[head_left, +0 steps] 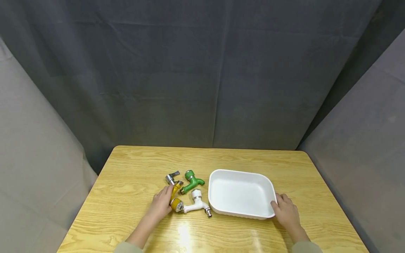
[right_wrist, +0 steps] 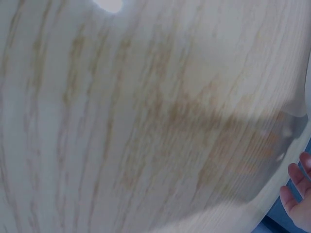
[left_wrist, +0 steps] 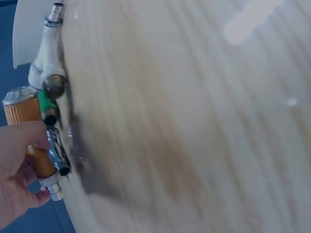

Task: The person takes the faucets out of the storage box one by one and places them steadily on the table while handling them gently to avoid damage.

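A brass tap [head_left: 175, 196] with a chrome handle lies on the wooden table [head_left: 133, 175], and my left hand [head_left: 162, 203] grips its body. In the left wrist view my left hand [left_wrist: 19, 165] has fingers and thumb curled round the brass tap [left_wrist: 30, 131]. Just right of it lie a green tap [head_left: 192, 182] and a white tap [head_left: 196, 203], both untouched; the white tap [left_wrist: 46, 53] and green tap [left_wrist: 47, 104] also show there. My right hand [head_left: 284, 209] rests against the near right corner of a white tray [head_left: 215, 207], fingers relaxed.
The tray holds nothing and sits right of the taps. Grey cloth walls close in the table at the back and both sides. The right wrist view shows blurred table wood and my right hand's fingertips [right_wrist: 297, 191].
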Available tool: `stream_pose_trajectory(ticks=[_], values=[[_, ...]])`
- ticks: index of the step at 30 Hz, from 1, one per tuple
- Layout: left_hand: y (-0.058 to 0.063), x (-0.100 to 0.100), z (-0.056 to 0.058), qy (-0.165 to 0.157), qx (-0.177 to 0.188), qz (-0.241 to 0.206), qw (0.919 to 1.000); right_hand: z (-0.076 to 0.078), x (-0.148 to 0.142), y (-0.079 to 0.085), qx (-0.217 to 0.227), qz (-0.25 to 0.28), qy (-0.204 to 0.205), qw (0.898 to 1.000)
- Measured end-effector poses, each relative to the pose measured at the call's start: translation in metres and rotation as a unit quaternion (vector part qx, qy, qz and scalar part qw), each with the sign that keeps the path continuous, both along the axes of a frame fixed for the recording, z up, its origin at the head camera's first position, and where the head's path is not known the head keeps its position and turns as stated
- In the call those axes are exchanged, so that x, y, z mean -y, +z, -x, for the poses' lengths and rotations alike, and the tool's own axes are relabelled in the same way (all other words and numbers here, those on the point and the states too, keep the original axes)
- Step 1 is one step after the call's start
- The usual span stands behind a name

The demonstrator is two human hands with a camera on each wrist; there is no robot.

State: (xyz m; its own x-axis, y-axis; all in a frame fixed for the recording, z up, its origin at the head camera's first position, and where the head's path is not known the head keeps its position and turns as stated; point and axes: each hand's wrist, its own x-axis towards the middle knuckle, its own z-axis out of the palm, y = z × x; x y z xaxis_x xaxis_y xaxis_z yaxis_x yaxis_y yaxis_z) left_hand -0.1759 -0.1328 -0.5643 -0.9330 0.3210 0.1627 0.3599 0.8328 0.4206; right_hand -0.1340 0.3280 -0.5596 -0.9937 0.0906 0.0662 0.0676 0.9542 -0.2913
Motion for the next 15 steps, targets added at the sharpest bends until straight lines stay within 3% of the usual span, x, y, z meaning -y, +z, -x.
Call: stream_pose_trajectory(ticks=[15], values=[[-0.019, 0.024, -0.003, -0.035, 0.017, 0.024, 0.9990, 0.000, 0.000, 0.001, 0.018, 0.006, -0.005, 1.000]])
